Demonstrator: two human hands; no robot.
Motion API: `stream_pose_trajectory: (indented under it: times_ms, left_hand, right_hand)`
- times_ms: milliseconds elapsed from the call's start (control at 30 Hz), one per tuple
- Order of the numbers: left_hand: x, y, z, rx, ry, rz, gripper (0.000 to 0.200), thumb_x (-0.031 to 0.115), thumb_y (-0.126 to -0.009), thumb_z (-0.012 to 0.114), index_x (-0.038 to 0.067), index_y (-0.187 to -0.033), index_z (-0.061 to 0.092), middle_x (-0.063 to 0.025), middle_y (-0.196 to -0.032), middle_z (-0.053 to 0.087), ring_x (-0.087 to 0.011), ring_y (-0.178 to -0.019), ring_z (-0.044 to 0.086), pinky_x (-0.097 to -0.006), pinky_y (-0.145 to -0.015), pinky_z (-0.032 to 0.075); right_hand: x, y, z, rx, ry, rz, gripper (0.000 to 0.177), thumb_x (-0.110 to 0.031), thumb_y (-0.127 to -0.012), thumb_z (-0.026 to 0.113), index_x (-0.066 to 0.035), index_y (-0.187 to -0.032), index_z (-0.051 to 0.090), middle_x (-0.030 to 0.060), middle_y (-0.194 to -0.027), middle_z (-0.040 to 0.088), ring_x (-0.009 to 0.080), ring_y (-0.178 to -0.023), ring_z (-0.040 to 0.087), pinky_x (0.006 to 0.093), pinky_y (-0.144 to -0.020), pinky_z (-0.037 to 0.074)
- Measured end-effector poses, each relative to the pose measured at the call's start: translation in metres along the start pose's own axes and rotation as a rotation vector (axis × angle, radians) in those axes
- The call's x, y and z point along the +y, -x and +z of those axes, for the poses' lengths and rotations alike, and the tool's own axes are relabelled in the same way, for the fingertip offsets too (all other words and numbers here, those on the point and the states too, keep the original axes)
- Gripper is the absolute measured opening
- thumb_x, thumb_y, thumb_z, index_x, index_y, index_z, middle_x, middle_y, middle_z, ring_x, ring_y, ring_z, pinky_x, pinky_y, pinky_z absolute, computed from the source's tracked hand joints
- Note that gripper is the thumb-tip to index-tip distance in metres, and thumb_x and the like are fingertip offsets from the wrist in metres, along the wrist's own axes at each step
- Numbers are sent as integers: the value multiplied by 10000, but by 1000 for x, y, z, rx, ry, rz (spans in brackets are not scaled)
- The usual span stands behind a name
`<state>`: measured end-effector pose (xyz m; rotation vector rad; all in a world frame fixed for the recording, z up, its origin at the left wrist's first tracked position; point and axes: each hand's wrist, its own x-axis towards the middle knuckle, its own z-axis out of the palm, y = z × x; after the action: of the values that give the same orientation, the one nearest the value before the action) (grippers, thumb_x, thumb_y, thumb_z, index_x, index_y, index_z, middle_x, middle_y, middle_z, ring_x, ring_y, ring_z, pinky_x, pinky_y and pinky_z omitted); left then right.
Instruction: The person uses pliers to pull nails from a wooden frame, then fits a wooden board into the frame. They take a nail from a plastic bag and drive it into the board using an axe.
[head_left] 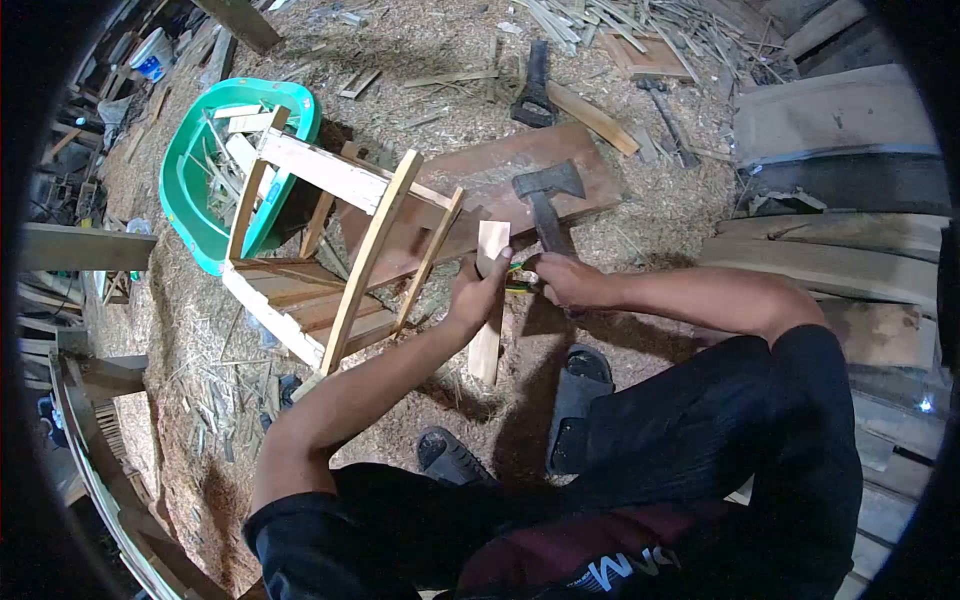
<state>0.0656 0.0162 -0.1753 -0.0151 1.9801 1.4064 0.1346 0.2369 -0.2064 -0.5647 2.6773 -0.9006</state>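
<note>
My left hand [474, 295] is closed around a short flat wooden slat [484, 355], held upright with its pale top end above the thumb. Just to the right, my right hand [568, 281] is closed, its fingertips against a small green-and-yellow tool [518, 288] whose kind I cannot make out. This tool sits between the two hands. An axe [548, 182] has its head over a brown board [590, 150]; the handle runs down behind my right hand. Left of my left hand stands a wooden chair frame [330, 178], partly painted white.
A green plastic tub [190, 225] with wood scraps stands behind the chair frame. A handsaw [535, 90] and a hammer [672, 125] lie farther off. Planks [820, 265] are stacked at right. Wood shavings cover the ground around my sandalled feet [582, 400].
</note>
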Motion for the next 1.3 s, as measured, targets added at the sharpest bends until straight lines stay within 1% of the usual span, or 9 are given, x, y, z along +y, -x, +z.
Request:
stream_pose_trajectory:
  times_ms: [100, 167, 233, 500, 600, 733, 967, 1100, 1300]
  left_hand:
    - [21, 26, -14, 39, -215, 42, 774, 638, -935, 538, -55, -1280, 522, -311, -1147, 644, -427, -1123, 617, -462, -994, 453]
    - [48, 46, -28, -47, -302, 61, 875, 704, -934, 453, -68, -1346, 479, -355, -1208, 613, -461, -1203, 580, -473, -1046, 422]
    - [52, 53, -40, -23, -298, 58, 829, 680, -939, 483, -68, -1295, 512, -335, -1158, 634, -444, -1144, 609, -462, -1011, 440]
    - [79, 83, -62, -7, -203, 235, 660, 578, -970, 558, -57, -1148, 559, -210, -958, 667, -287, -948, 654, -408, -885, 489]
    - [83, 82, -69, -61, -63, 290, 557, 506, -971, 621, -40, -1065, 559, -116, -865, 648, -156, -792, 612, -333, -734, 507]
    - [56, 70, -72, -101, 95, 357, 457, 448, -970, 653, 7, -979, 534, -23, -721, 549, -97, -623, 528, -278, -537, 434]
    - [103, 113, -91, -30, -140, 418, 544, 375, -884, 766, -14, -1140, 486, -121, -895, 608, -185, -764, 598, -361, -696, 504]
    - [130, 112, -120, 154, -315, 679, 433, 287, -849, 754, -33, -1057, 551, -213, -1013, 642, -271, -890, 649, -407, -810, 510]
    - [166, 102, -176, 221, -100, 540, 382, 281, -890, 700, -45, -1067, 610, -119, -871, 657, -189, -823, 619, -334, -756, 484]
  right_hand:
    - [-24, -40, -16, -99, -447, 357, 223, -194, -909, 527, 23, -944, 563, 238, -976, 567, 437, -973, 571, 531, -885, 452]
    - [11, -42, 31, 138, -66, 35, 243, -219, -885, 522, 6, -924, 604, 242, -973, 593, 424, -969, 588, 534, -868, 461]
    - [14, -55, 22, -59, 228, -68, 225, -208, -872, 548, -6, -931, 627, 239, -975, 607, 411, -977, 597, 521, -852, 473]
    - [14, -75, 31, -396, 170, 226, 419, -196, -867, 617, 1, -1232, 560, 244, -1167, 635, 398, -1064, 628, 467, -872, 506]
    - [-24, -63, -17, -296, -243, 355, 398, -173, -896, 575, -30, -1263, 518, 244, -1131, 645, 362, -971, 655, 452, -815, 497]
    - [-30, -42, -57, -137, -97, 415, 432, -370, -941, 608, -16, -1187, 577, 167, -978, 669, 276, -840, 637, 420, -782, 503]
    - [-16, -10, -102, 174, -267, 474, 420, -485, -917, 690, -69, -974, 703, 99, -843, 690, 215, -794, 658, 436, -711, 521]
    - [-92, -21, -145, 312, -793, 643, 429, -489, -942, 666, -62, -955, 712, 35, -782, 666, 102, -770, 615, 285, -657, 486]
    - [-118, -70, -184, 329, -750, 243, 352, -317, -997, 613, 19, -1088, 669, 106, -1051, 698, 151, -930, 666, 300, -789, 540]
